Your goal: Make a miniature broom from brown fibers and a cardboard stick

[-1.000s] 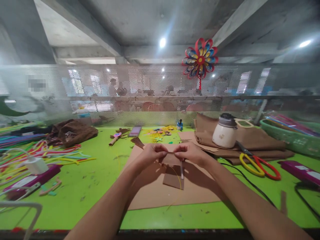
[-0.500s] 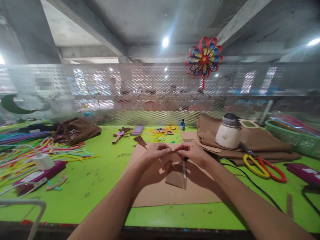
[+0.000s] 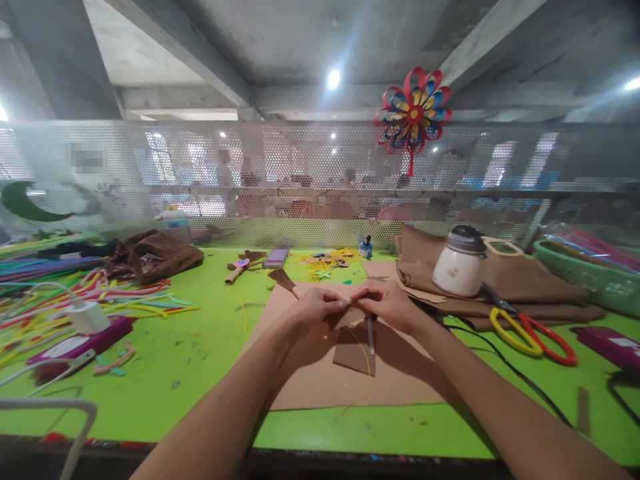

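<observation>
My left hand point(image 3: 320, 310) and my right hand point(image 3: 387, 305) meet over a tan sheet point(image 3: 305, 387), thumbs and fingertips pinched together. Between them they grip a small brown piece point(image 3: 341, 316), mostly hidden by the fingers. From the hands a thin yellow thread point(image 3: 361, 343) curves down over a darker brown square point(image 3: 350, 360) lying on the sheet. A slim pale stick point(image 3: 371, 337) rests across that square, below my right hand. Just beyond my left hand lies a small brown brush-like bundle point(image 3: 283, 280) with a fringed end.
Right of my arm are scissors point(image 3: 533, 337) with yellow and red handles, a white pot point(image 3: 459, 267), folded brown fabric point(image 3: 530, 283) and a black cable point(image 3: 520, 373). Colourful strips point(image 3: 145, 300) and a purple power strip point(image 3: 80, 347) lie left. A perforated screen point(image 3: 300, 173) stands behind.
The fingertips have drawn slightly closer together around the brown piece, and less of it shows. The whole view has shifted a little; the things on the table stay put.
</observation>
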A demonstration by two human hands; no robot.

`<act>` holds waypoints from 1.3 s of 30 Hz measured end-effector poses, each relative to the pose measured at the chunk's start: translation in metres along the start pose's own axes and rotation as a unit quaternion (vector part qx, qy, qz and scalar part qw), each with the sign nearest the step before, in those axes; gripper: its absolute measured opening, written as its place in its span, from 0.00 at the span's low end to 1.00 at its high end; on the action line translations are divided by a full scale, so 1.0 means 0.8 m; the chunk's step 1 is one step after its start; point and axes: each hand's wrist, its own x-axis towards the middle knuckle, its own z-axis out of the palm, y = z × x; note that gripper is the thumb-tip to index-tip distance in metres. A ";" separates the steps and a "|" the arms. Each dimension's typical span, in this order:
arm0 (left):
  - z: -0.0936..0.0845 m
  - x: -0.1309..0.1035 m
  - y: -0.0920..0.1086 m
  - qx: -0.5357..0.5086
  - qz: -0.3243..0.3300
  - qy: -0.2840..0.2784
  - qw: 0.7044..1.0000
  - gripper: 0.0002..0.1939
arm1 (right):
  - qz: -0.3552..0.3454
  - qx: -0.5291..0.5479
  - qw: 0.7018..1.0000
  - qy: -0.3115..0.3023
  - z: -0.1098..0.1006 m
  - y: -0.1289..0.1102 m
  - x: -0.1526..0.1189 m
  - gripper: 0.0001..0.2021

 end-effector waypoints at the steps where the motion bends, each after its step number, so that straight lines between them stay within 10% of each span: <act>1: 0.000 0.000 -0.001 -0.001 -0.005 0.004 1.000 0.15 | 0.015 0.015 1.000 -0.002 0.000 0.002 0.000 0.07; 11: 0.004 -0.005 0.008 0.085 0.020 0.007 0.996 0.13 | 0.135 0.177 0.971 -0.089 -0.014 -0.019 -0.004 0.19; 39: 0.016 -0.005 0.018 0.133 0.086 0.063 0.985 0.08 | 0.062 0.071 0.993 -0.067 -0.007 -0.002 -0.001 0.14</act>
